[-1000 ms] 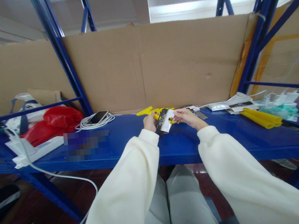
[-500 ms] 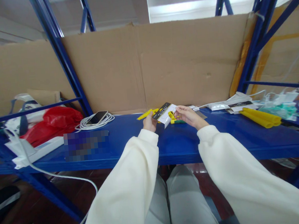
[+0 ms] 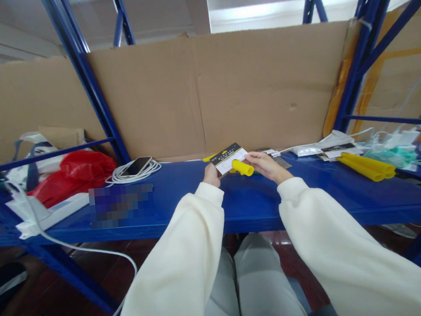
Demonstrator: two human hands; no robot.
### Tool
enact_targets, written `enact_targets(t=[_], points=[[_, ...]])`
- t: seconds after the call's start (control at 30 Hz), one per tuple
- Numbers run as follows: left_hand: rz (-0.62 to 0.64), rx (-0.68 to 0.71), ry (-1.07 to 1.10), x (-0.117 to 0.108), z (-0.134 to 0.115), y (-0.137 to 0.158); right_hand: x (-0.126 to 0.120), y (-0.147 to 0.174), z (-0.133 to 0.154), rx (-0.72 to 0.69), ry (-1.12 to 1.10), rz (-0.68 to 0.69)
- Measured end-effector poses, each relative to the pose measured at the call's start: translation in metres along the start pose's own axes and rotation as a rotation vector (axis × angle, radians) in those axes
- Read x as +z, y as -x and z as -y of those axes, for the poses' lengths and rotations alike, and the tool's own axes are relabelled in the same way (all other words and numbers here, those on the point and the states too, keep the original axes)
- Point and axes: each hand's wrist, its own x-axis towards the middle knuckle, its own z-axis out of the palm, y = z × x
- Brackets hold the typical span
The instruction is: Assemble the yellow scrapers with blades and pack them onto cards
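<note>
My left hand (image 3: 211, 174) is closed on the left end of a black-and-white packaging card (image 3: 229, 158), held tilted above the blue shelf. My right hand (image 3: 268, 166) pinches the card's right edge with thumb and fingers. A yellow roll (image 3: 243, 168) shows against the card's lower front; whether it is fixed to the card or held there I cannot tell. Behind the card, a yellow piece (image 3: 208, 158) peeks out at the upper left. A bit of green lies under the roll, mostly hidden.
To the right lie yellow rolls (image 3: 368, 166), flat white packets (image 3: 316, 147) and a pale green plastic bag (image 3: 394, 151). At left are a phone (image 3: 137, 166) on a coiled white cable (image 3: 118, 177), a red bag (image 3: 82, 171) and a white power strip (image 3: 65, 209). Cardboard (image 3: 227, 92) backs the blue shelf (image 3: 184, 199).
The card has turned flatter and shifted slightly left. A yellow roll now shows in front of its lower edge, where a smaller yellow shape was. Both arms stay nearly in place.
</note>
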Motion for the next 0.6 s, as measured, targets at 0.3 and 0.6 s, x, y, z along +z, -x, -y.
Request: enact_targets(t=[0.3,0.6], points=[[0.039,0.129,-0.273,0.002,0.002,0.010,-0.001,-0.002,-0.002,0.015,0.010,-0.050],[0.053,0.097,-0.204,0.008,0.001,0.014,-0.002,-0.006,-0.008,0.039,-0.018,-0.103]])
